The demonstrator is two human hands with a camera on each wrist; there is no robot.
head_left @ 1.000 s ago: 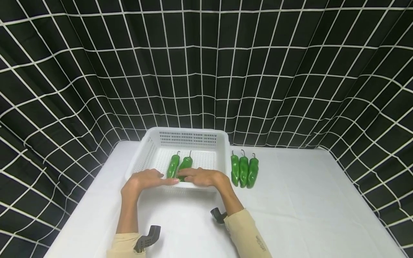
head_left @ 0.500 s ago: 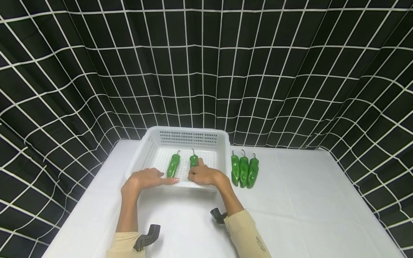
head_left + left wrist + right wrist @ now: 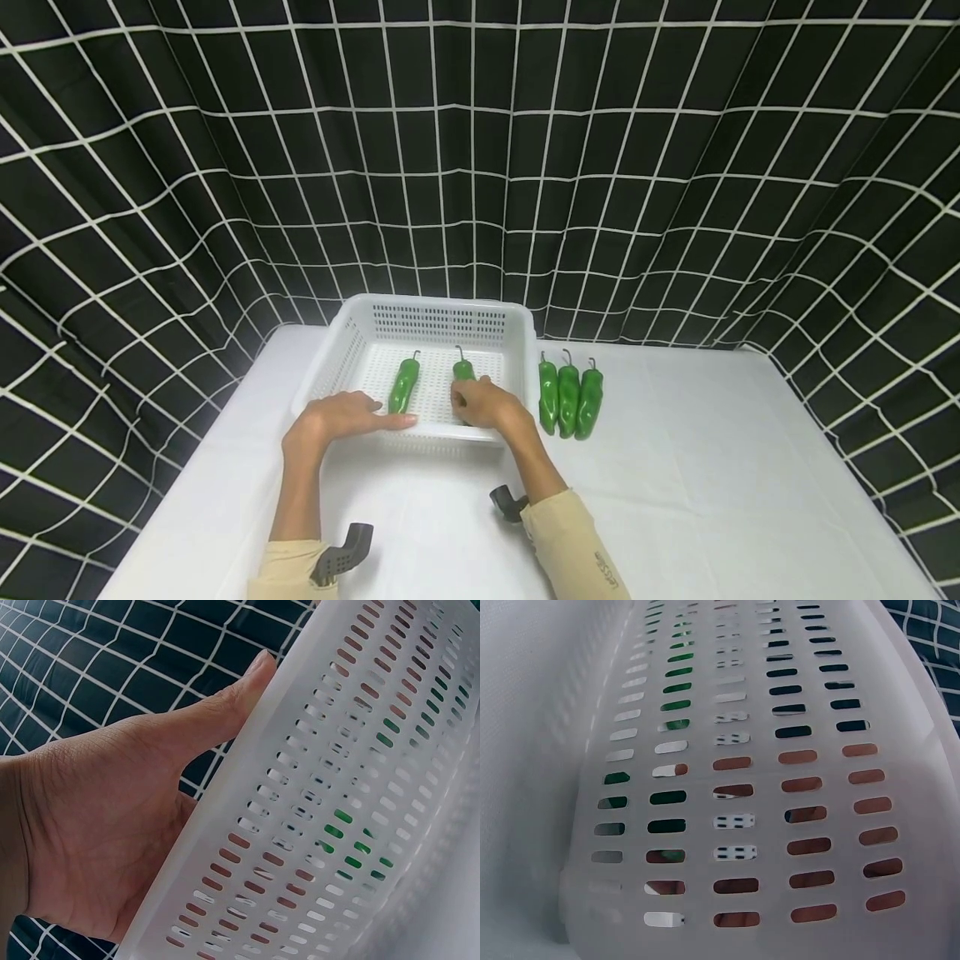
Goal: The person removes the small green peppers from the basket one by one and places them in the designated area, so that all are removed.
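Two green peppers [image 3: 404,385] lay apart in the white basket [image 3: 438,302], right hand [image 3: 486,404] curled round the right pepper [image 3: 464,369], left hand [image 3: 341,415] thumb-spread at the near rim; step judged as positioning, next move probably needing a gentle release without rolling it.

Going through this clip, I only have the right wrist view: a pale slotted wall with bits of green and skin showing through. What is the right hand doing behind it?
Observer: The head view shows the right hand inside the white basket, fingers curled round the lower part of a green pepper.

Reviewer: And where is the left hand?

Observer: The left hand rests on the basket's near rim, its thumb lying along it.

Reviewer: Any peppers outside the basket?

Observer: Three peppers lie side by side on the white table, just right of the basket.
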